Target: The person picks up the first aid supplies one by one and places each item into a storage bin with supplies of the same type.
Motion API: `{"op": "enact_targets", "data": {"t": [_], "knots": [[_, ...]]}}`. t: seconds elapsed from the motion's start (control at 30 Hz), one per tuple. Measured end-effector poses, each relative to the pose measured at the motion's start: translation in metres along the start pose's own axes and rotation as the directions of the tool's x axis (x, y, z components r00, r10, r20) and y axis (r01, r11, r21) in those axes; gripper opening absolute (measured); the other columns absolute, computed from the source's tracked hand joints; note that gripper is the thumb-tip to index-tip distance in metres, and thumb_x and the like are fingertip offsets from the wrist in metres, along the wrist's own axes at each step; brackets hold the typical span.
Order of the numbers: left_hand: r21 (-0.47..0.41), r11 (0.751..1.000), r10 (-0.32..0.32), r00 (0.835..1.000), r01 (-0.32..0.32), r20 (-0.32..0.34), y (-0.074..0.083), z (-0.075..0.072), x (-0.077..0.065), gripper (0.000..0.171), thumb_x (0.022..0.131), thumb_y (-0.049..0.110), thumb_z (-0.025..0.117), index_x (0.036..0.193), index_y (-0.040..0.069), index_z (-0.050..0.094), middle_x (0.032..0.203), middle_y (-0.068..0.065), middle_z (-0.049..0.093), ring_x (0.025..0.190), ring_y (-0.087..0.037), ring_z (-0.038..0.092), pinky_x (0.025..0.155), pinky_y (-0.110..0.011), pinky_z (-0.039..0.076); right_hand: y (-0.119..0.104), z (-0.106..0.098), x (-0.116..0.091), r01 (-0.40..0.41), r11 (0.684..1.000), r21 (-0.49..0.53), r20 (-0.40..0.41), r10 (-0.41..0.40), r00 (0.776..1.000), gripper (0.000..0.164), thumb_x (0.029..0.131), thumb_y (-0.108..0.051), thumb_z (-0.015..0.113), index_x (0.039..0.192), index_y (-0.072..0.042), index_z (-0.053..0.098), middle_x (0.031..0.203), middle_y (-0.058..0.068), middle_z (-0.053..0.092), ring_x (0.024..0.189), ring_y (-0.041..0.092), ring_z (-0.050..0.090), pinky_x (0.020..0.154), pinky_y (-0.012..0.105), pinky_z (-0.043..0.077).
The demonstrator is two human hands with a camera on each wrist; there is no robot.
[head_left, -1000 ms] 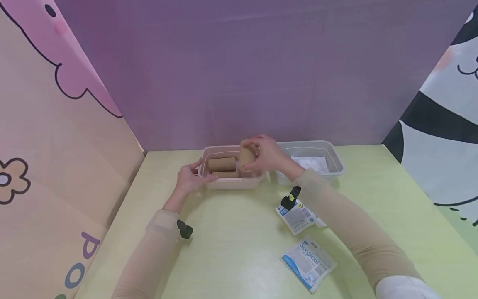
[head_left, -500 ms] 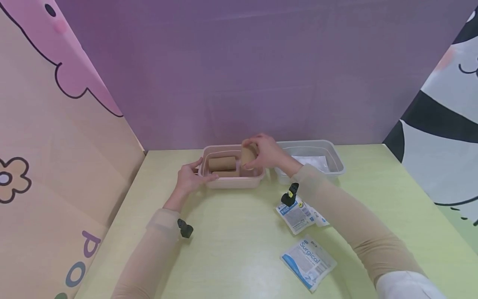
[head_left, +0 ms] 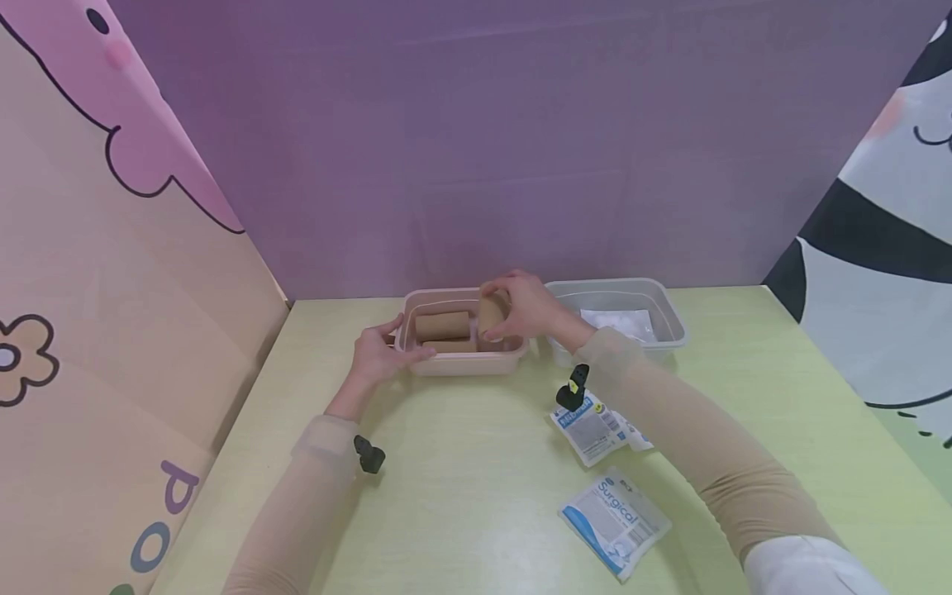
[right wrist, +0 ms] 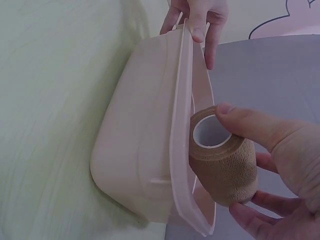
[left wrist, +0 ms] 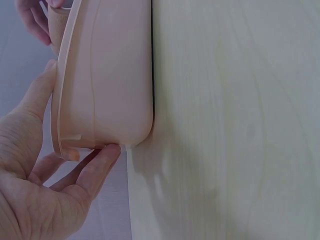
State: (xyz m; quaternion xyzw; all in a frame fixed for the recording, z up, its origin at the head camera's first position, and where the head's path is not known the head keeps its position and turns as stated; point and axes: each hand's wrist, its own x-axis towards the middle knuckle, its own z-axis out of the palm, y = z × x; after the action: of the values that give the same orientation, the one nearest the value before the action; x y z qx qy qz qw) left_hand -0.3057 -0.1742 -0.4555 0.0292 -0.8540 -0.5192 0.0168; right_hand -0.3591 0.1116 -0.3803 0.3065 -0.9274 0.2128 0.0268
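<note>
Bandage roll [right wrist: 227, 175], brown with a white core, sits tilted in the right end of the pink bin [head_left: 464, 364], partly above its rim; I can't tell whether it touches the bottom. The right hand [head_left: 526, 306] pinches it, thumb at the cored end, fingertips at the other. The left hand [head_left: 378, 355] grips the bin's left end, thumb along the rim and fingers bent against the wall below. Two more rolls lie on their sides in there, a rear roll [head_left: 442, 326] and a front roll [head_left: 449, 347]. Just beside stands a whitish bin [head_left: 601, 295] with a white packet [head_left: 623, 324] inside. Nearer the person, on the table [head_left: 446, 496], a packet marked "Surgical" [head_left: 616, 525] lies near a smaller blue-and-white packet [head_left: 591, 434].
</note>
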Motion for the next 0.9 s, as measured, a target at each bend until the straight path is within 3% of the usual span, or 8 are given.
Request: {"op": "enact_targets", "data": {"t": [0.3, 0.63, 0.9], "knots": [[-0.008, 1.0, -0.015, 1.0, 0.015, 0.015, -0.002, 0.003, 0.0, 0.103, 0.075, 0.036, 0.099, 0.161, 0.014, 0.047, 0.134, -0.024, 0.072, 0.119, -0.034, 0.072, 0.077, -0.027, 0.059, 0.001, 0.006, -0.004, -0.036, 0.999, 0.012, 0.025, 0.035, 0.999, 0.074, 0.076, -0.034, 0.097, 0.138, -0.005, 0.068, 0.141, 0.018, 0.068, 0.131, 0.04, 0.057, 0.11, 0.057, 0.048], [-0.003, 1.0, 0.008, 1.0, -0.008, -0.006, -0.001, 0.005, -0.001, 0.1, 0.075, 0.034, 0.099, 0.159, 0.012, 0.049, 0.131, -0.025, 0.073, 0.119, -0.035, 0.074, 0.077, -0.027, 0.059, 0.005, 0.009, -0.007, -0.036, 0.999, -0.005, 0.037, 0.036, 0.999, 0.074, 0.076, -0.032, 0.097, 0.139, -0.005, 0.068, 0.14, 0.018, 0.068, 0.131, 0.039, 0.057, 0.11, 0.057, 0.049], [-0.001, 1.0, 0.006, 1.0, -0.006, 0.01, 0.002, 0.007, -0.002, 0.1, 0.076, 0.033, 0.098, 0.16, 0.011, 0.048, 0.13, -0.026, 0.073, 0.117, -0.035, 0.073, 0.071, -0.022, 0.055, 0.011, 0.006, -0.01, 0.015, 1.0, -0.002, 0.086, -0.015, 0.996, 0.068, 0.079, -0.024, 0.093, 0.138, -0.002, 0.068, 0.144, 0.02, 0.065, 0.144, 0.043, 0.048, 0.122, 0.06, 0.039]]}}
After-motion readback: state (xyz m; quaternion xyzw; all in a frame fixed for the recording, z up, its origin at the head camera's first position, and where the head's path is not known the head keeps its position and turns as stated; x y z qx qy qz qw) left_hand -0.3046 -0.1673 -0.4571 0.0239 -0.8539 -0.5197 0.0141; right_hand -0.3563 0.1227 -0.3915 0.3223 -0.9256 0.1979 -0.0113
